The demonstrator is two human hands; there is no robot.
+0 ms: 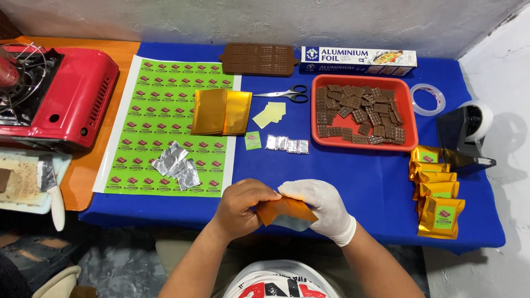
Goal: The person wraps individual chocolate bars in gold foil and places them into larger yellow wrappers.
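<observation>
My bare left hand [242, 204] and my white-gloved right hand [323, 207] both grip a gold foil pouch [286, 213] with a silver inside, held just over the near edge of the blue table [353, 176]. A small green label [253, 140] and a row of foil-wrapped pieces [287, 144] lie beyond my hands. Further back sits a stack of gold foil pouches [222, 112]. A red tray [320, 142] of brown chocolate pieces stands at the back right. Finished gold packets with green labels [438, 190] are lined up on the right.
A green label sheet [165, 99] with silver foil scraps [176, 164] lies left. Scissors [287, 94], yellow paper squares [270, 114], a brown mould [258, 58] and a foil box [358, 59] are at the back. Tape roll [427, 99], tape dispenser [466, 135]; red gas stove [52, 94] far left.
</observation>
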